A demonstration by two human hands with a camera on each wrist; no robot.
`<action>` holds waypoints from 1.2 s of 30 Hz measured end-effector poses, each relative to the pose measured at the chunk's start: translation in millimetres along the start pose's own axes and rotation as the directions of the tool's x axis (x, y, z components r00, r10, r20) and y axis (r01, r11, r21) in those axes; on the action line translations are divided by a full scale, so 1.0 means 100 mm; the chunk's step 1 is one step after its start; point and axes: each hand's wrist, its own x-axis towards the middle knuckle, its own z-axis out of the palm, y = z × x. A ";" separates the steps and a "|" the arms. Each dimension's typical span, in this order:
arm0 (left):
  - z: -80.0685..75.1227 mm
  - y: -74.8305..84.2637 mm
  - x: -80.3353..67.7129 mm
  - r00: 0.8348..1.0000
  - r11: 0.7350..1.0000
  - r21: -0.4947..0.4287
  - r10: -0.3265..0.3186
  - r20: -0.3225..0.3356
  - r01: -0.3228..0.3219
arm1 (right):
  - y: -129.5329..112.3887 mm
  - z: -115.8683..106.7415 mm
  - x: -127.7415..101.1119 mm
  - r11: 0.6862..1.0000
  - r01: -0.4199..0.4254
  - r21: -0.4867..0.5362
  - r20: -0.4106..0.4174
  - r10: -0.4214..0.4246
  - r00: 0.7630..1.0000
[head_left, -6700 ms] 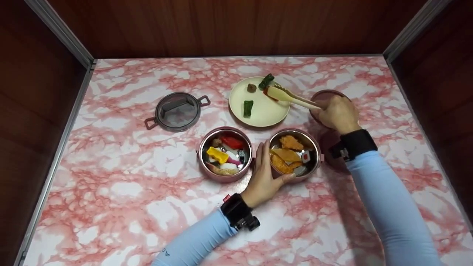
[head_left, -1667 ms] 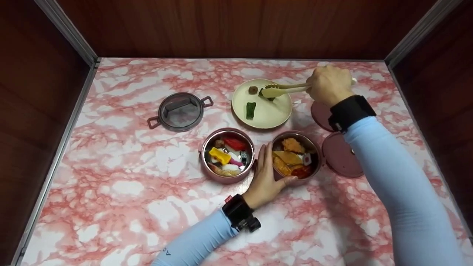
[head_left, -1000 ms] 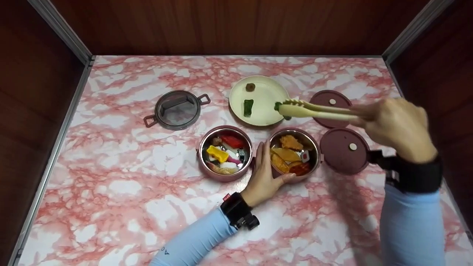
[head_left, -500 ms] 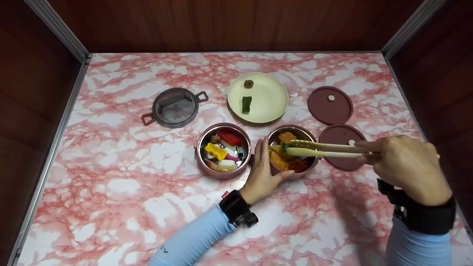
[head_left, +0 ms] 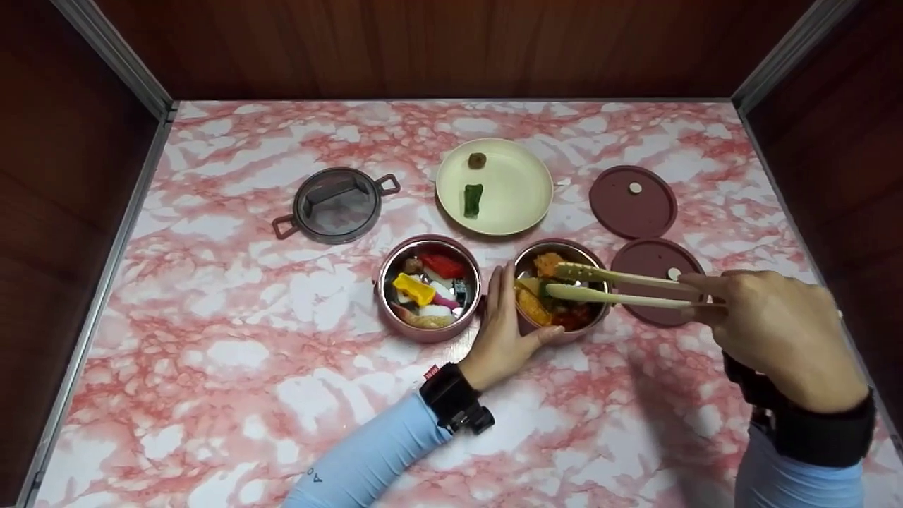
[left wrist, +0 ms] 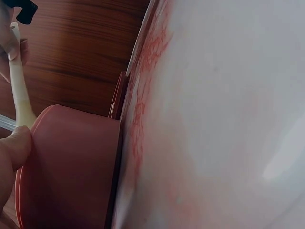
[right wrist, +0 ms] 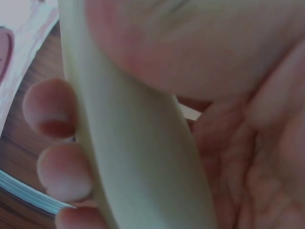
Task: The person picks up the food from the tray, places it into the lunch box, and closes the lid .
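My right hand (head_left: 786,331) grips cream tongs (head_left: 649,302), which reach into the right pink food container (head_left: 525,326); its fingers wrap the handle in the right wrist view. The tong tips are spread a little, with a dark green food piece (head_left: 543,288) by the lower tip. My left hand (head_left: 502,342) holds the same container, fingers along its left side and thumb at its near rim. Inside this steel-lined container are an orange-brown fried piece (head_left: 547,264), yellow-orange pieces (head_left: 532,305) and a red piece (head_left: 575,317), partly hidden by the tongs.
A second pink container (head_left: 429,333) with mixed toy-like food stands to the left. Behind is a cream plate (head_left: 518,190) with a green piece (head_left: 473,201) and a brown piece (head_left: 477,161). A handled lid (head_left: 337,204) lies left; two maroon lids (head_left: 631,208) lie right.
My right hand has carried a red piece and then a green piece by tongs from the plate into the right container. The tong tips have now spread apart. My left hand has stayed on the container.
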 end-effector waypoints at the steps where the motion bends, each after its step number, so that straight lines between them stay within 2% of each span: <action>1: 0.00 0.00 0.00 1.000 1.000 0.000 0.002 0.000 -0.002 | 0.02 -0.01 -0.01 1.000 0.002 0.007 -0.013 -0.002 1.000; 4: 0.00 0.01 -0.01 1.000 1.000 -0.004 0.004 -0.003 -0.004 | 0.05 0.01 -0.02 1.000 0.014 0.022 -0.116 -0.011 0.993; 8: 0.01 0.01 -0.01 1.000 1.000 -0.002 -0.005 -0.008 0.005 | 0.05 0.14 0.01 0.996 0.023 0.087 -0.287 0.003 0.958; 11: 0.02 0.01 -0.01 1.000 1.000 0.000 -0.003 -0.007 0.003 | 0.01 0.26 0.08 0.984 -0.014 0.179 -0.328 0.073 0.942; 15: 0.03 -0.01 -0.01 1.000 1.000 0.001 0.011 -0.011 -0.011 | -0.09 0.38 0.23 0.962 -0.079 0.261 -0.288 0.155 0.945; 20: 0.01 -0.01 -0.01 0.999 1.000 0.011 0.029 -0.019 -0.029 | -0.22 0.48 0.48 0.960 -0.051 0.276 -0.262 0.126 0.957; 24: 0.01 0.00 0.00 0.999 0.999 0.014 0.034 -0.018 -0.034 | -0.35 0.50 0.70 0.961 -0.048 0.274 -0.200 0.106 0.974; 31: 0.00 -0.01 0.01 0.999 0.999 0.025 0.029 -0.025 -0.028 | -0.61 0.52 1.11 0.980 -0.016 0.197 -0.138 0.044 0.989; 36: 0.01 -0.01 0.00 0.999 0.999 0.025 0.044 -0.026 -0.043 | -0.74 0.53 1.34 0.989 -0.059 0.133 -0.045 0.065 0.997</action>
